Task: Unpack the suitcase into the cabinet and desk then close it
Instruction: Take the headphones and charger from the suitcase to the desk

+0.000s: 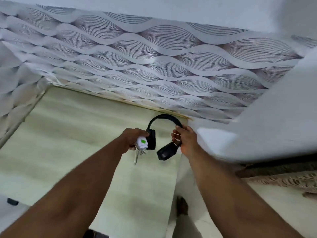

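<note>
Two bare forearms reach forward from the bottom of the view over a pale, cream-coloured desk. Between the hands hangs a pair of black headphones, held in the air above the far right part of the desk, close to its back edge and not touching the surface.

The left hand has its grip curled round a white charger plug with a small green mark, its metal prongs pointing down. A thin white cable dangles below it. The same hand's fingertips press against the left ear cup of the headphones.

The right hand has its grip closed round the right end of the headband, just above the right ear cup, which tilts down and to the left.

Behind the desk, wallpaper with a grey wave pattern runs along the back and left edges. A large white blurred surface fills the right side; what it is cannot be told.
</note>
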